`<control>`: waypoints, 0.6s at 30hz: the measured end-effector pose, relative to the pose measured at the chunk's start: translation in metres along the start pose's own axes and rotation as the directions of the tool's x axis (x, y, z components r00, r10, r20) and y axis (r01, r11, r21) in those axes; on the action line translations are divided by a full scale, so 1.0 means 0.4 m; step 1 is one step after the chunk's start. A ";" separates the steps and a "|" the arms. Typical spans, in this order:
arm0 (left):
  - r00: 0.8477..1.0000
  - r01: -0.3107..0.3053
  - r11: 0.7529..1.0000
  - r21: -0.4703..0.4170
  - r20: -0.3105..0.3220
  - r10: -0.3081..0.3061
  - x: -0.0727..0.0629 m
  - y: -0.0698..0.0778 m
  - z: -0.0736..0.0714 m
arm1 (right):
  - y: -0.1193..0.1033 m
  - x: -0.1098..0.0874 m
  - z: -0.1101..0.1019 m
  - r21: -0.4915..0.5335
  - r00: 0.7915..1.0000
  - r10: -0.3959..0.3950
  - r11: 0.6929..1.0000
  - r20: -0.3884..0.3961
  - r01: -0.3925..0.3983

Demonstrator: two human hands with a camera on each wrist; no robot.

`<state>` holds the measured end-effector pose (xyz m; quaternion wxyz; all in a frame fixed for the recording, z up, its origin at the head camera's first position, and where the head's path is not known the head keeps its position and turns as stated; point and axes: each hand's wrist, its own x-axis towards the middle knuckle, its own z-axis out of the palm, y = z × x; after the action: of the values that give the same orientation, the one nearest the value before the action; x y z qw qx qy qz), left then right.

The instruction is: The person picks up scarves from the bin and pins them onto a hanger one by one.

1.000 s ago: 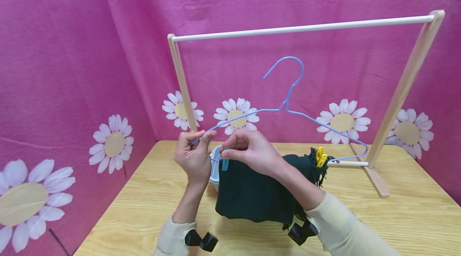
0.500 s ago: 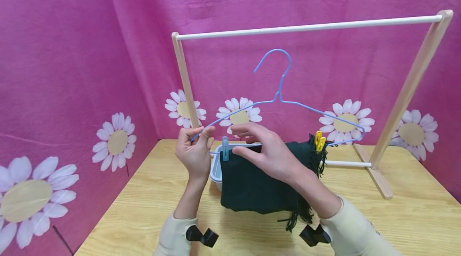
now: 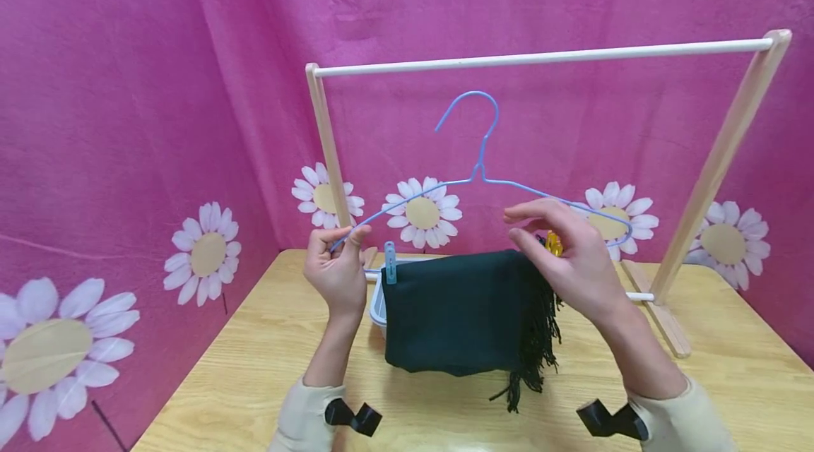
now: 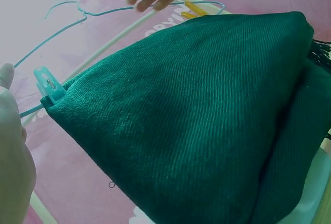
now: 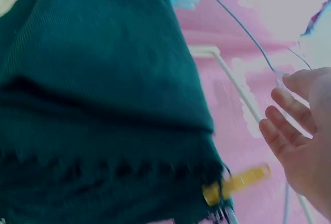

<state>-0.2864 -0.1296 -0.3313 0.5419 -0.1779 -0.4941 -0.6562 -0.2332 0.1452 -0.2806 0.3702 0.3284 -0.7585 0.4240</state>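
My left hand pinches the left corner of a blue wire hanger, its hook pointing up. A dark green fringed scarf hangs folded over the hanger's lower bar. At its left top corner sits a blue clothespin; a yellow clothespin grips the fringed right end, partly hidden behind my right hand in the head view. The right hand holds nothing, fingers loosely bent and spread near the hanger's right arm. In the right wrist view the yellow clothespin shows below those fingers.
A wooden rack with a white top rail stands behind the hanger, its right foot on the wooden table. Partly covered by the scarf is a pale plastic basket. A pink flowered cloth forms the backdrop.
My right hand has let go of the blue clothespin and moved right toward the yellow clothespin. The hanger's hook has shifted a little left; the left hand keeps its pinch.
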 end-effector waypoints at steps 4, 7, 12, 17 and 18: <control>1.000 -0.001 1.000 -0.021 -0.003 0.001 0.002 -0.005 -0.003 | 0.023 -0.022 -0.044 0.043 0.995 0.021 0.999 -0.094 -0.017; 1.000 -0.002 1.000 -0.027 -0.010 0.001 0.003 -0.007 -0.004 | 0.040 -0.041 -0.068 0.089 0.988 0.035 0.996 -0.150 -0.022; 1.000 0.009 1.000 -0.013 -0.010 -0.009 0.003 -0.004 -0.004 | 0.057 -0.071 -0.094 0.139 0.979 0.087 0.988 -0.186 -0.061; 1.000 0.013 1.000 -0.006 0.003 -0.013 0.002 -0.002 -0.004 | 0.070 -0.093 -0.117 0.035 0.971 0.144 0.990 -0.192 -0.140; 1.000 0.012 1.000 -0.006 0.007 -0.012 0.002 -0.002 -0.004 | 0.073 -0.097 -0.121 0.033 0.970 0.146 0.989 -0.194 -0.143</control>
<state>-0.2869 -0.1315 -0.3319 0.5359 -0.1790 -0.4948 -0.6603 -0.2233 0.2075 -0.3072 0.4080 0.2325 -0.7364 0.4870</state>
